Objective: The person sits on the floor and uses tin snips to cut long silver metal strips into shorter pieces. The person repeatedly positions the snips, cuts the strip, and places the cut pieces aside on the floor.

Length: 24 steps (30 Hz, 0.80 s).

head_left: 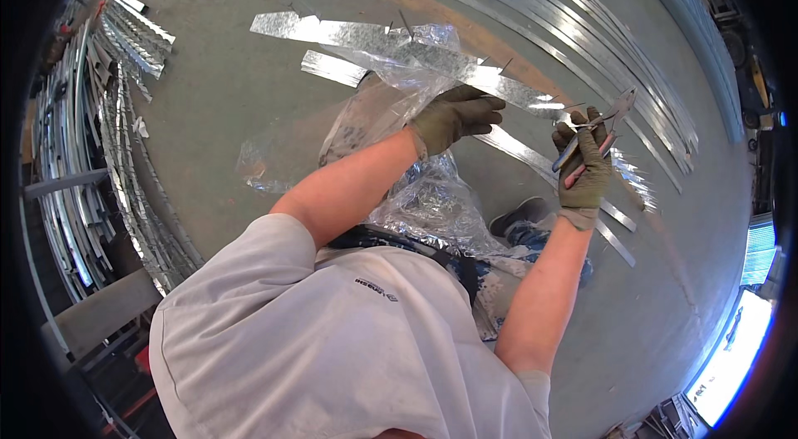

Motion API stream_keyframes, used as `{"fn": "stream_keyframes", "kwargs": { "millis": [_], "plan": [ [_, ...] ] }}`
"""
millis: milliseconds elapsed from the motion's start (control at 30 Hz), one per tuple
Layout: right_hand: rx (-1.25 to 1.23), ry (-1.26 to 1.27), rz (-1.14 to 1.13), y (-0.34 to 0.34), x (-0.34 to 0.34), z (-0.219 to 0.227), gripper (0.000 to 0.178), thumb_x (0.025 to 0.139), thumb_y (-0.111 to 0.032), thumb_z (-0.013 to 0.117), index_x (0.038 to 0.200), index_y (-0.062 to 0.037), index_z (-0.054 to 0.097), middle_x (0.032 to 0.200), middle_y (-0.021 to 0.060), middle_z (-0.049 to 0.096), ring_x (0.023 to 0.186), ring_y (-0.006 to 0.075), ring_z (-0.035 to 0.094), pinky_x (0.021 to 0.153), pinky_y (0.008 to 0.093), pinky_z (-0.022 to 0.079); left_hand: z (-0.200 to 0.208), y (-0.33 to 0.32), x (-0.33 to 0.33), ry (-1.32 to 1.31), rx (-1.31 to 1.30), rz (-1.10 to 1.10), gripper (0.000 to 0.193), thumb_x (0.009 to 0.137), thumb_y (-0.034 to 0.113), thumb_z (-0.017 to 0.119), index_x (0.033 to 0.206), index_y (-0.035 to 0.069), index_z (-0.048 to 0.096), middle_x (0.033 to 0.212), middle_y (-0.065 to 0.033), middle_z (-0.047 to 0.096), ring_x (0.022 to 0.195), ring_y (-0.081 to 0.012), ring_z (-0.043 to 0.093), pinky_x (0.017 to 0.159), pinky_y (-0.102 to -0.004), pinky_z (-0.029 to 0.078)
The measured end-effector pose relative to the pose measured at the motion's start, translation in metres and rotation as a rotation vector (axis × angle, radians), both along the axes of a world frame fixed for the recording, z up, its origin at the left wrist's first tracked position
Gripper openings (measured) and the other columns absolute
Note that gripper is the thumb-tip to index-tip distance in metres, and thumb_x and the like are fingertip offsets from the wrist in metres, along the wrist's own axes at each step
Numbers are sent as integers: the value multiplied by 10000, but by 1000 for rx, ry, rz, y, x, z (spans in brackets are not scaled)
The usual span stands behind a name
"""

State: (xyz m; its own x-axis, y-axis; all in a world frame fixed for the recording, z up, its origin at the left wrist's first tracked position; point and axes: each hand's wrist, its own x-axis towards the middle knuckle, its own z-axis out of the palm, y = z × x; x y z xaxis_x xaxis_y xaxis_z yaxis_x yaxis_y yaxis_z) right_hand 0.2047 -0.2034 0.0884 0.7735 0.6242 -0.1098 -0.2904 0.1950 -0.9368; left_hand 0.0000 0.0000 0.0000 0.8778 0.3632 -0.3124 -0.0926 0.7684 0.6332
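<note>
My left hand [459, 119], in an olive work glove, is at the near edge of a long galvanized metal strip [366, 33]. Its fingers stretch to the right, with nothing seen in them. Thin tabs stick up along that strip, and clear plastic film [424, 86] hangs around it. Gloved alike, my right hand [588, 169] is closed around the coloured handles of metal snips [618, 108]. The jaws point up and right, just off the strip's right end. More clear film [436, 202] lies crumpled over my lap.
Long flat metal strips [532, 2] lie across the floor at the far right. Jagged offcuts [137, 44] and stacked metal lengths [71, 189] line the left side. A short metal piece [332, 67] lies beyond my left arm, and spiky scrap [633, 180] beside my right hand.
</note>
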Motion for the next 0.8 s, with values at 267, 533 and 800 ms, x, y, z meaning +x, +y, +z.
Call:
{"fn": "stream_keyframes", "kwargs": {
  "millis": [267, 533, 800],
  "plan": [
    [-48, 14, -3, -1, -7, 5, 564, 1104, -126, 756, 1618, 0, 563, 1325, 178, 778, 1045, 310, 814, 926, 455, 699, 4, 13, -22, -400, -20, 88, 523, 1109, 126, 743, 1601, 55, 580, 1492, -143, 717, 1392, -291, 713, 1182, -469, 591],
    [-37, 55, 31, -4, 4, -9, 579, 1098, -117, 761, 1623, 1, 549, 1337, 181, 775, 1040, 306, 813, 909, 456, 700, 23, 23, -20, -239, 65, 178, 644, 1157, 356, 681, 1727, 143, 469, 1702, -114, 548, 1526, -302, 588, 1261, -510, 536],
    [-104, 95, -14, -10, 16, -28, 581, 1103, -144, 769, 1628, -21, 552, 1364, 164, 778, 1079, 313, 809, 909, 462, 699, 33, 18, -26, -239, -61, 425, 752, 1140, 644, 610, 1685, 133, 518, 1651, -160, 595, 1489, -353, 613, 1289, -536, 510]
  ]
}}
